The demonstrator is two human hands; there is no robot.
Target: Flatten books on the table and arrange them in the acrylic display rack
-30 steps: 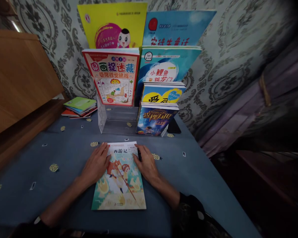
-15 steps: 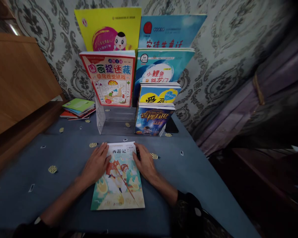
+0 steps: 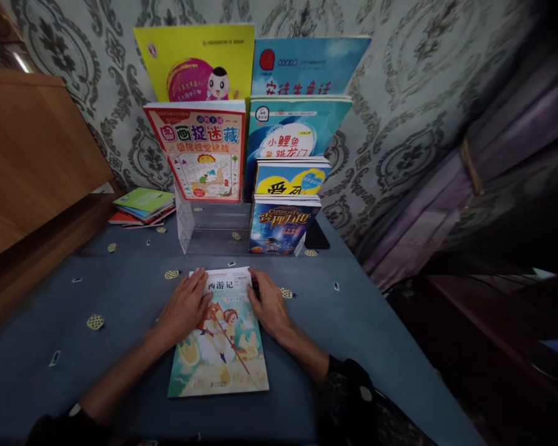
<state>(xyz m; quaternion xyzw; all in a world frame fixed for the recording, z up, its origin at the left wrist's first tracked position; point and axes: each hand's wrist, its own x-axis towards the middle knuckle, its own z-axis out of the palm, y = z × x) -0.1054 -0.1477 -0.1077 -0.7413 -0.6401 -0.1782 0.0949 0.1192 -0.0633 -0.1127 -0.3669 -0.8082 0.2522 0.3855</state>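
A children's picture book [image 3: 221,353] with a cartoon cover lies flat on the blue tablecloth [image 3: 121,297] in front of me. My left hand [image 3: 185,308] rests flat on its upper left part, fingers spread. Along the book's upper right edge lies my right hand [image 3: 268,303], palm down with fingers apart. Neither hand grips the book. Just beyond stands a clear acrylic display stand [image 3: 214,226] whose lower left slot holds nothing.
The stand carries several upright books, among them a red-bordered one [image 3: 199,152] and a dark blue one [image 3: 281,226]. A small stack of books [image 3: 144,207] lies at the left by a wooden cabinet [image 3: 32,155]. The table's right edge drops off beside purple curtains [image 3: 493,186].
Both hands stay on the book. My left hand has slid a little further onto the cover. The view has shifted slightly to the right.
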